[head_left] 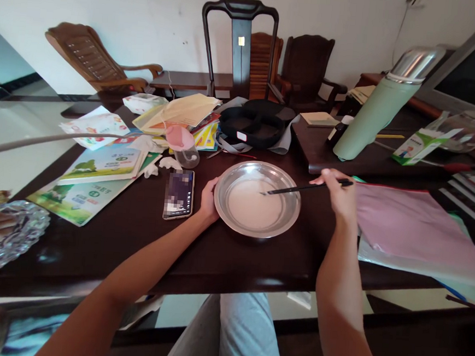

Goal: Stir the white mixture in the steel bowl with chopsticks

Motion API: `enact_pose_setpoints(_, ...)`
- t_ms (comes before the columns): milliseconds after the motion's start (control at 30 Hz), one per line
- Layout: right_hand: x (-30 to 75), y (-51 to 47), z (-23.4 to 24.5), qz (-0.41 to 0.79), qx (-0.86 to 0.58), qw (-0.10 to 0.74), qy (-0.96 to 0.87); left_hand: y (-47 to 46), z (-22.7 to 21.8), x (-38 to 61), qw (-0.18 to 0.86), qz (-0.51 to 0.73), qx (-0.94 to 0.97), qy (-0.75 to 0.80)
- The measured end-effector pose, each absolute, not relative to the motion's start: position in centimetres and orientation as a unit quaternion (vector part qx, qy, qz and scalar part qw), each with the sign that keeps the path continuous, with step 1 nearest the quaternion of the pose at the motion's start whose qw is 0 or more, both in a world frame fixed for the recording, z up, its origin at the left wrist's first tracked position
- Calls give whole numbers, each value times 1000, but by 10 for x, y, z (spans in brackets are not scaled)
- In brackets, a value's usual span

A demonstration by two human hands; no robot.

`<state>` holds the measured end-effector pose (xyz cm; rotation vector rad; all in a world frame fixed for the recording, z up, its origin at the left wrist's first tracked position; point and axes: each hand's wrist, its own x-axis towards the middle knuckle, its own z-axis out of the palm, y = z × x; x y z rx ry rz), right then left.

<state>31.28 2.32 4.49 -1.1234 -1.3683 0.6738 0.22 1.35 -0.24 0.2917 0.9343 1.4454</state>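
A shallow steel bowl [293, 204] sits on the dark table in front of me, with a pale, milky mixture [255, 204] in its bottom. My left hand [210, 199] holds the bowl at its left rim, the thumb near the edge and the other fingers mostly hidden behind it. Black chopsticks [302, 188] are pinched in my right hand [335, 188], to the right of the bowl. They slant down leftward over the rim, and their tips touch the mixture near its middle.
Left of the bowl lies a phone [179, 194], with a pink-lidded cup [185, 147] behind it. Booklets [103, 162] and a glass dish [23, 238] are farther left. A black case [252, 125] stands behind the bowl. A green thermos [378, 115] and pink folder [411, 219] are on the right.
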Motion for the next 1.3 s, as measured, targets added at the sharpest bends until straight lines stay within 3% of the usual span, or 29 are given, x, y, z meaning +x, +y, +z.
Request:
enact_pose_setpoints(267, 298, 23, 47, 354, -427, 519, -650, 13, -2, 1, 638, 635, 126, 415)
enact_pose_setpoints(467, 318, 27, 42, 267, -492, 611, -560, 13, -1, 3, 645, 639, 130, 399)
enact_pose_setpoints(667, 300, 24, 44, 368, -425, 512, -649, 14, -4, 0, 648, 624, 128, 416)
enact_pose_setpoints(867, 313, 26, 42, 295, -480, 597, -571, 13, 2, 3, 651, 627, 119, 410)
enact_pose_setpoints(1067, 301, 24, 44, 372, -430, 521, -637, 13, 0, 2, 651, 627, 126, 409)
enact_pose_setpoints(1300, 311, 25, 43, 312, -477, 596, -565, 13, 1, 3, 654, 618, 122, 418)
